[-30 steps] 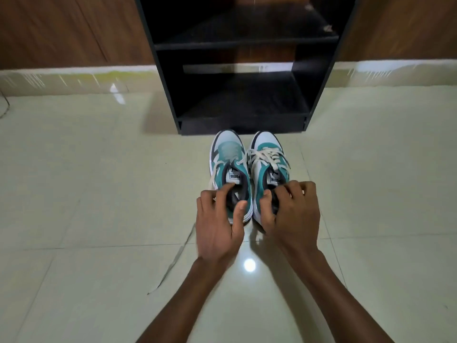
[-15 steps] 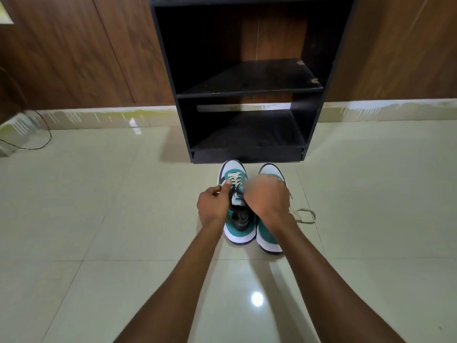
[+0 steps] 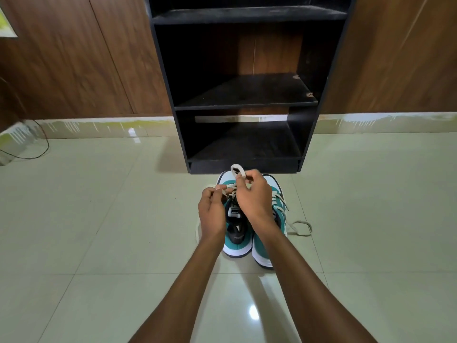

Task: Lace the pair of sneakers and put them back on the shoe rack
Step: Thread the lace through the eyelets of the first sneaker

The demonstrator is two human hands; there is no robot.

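Black shoe rack (image 3: 247,105) stands against the wood-panelled wall (image 3: 74,58); its middle and bottom shelves hold nothing visible, and the top shelf is cut off by the frame edge. Pair of teal-and-white sneakers (image 3: 237,246) sits on the tiled floor (image 3: 99,219) just in front of the rack, side by side, toes toward it. Left hand (image 3: 212,211) has its fingers (image 3: 217,187) pinched closed on one end of the cream lace (image 3: 238,170) at the left shoe's upper eyelets; right hand (image 3: 254,199) is curled closed, pinching a raised loop of the same lace above the toe. Compared with half a second ago: the right hand then lay over both shoes in a blur, with no loop raised; now the loop stands clear above the fingers. The camera has also tilted up, so more of the rack shows. The loose lace end (image 3: 300,227) of the right shoe lies in the same place on the floor at the right. Right hand and forearm hide most of the right shoe's tongue and lacing. Whether a knot is formed between the hands cannot be told. A thin dark cable (image 3: 42,149) lies on the floor at far left.
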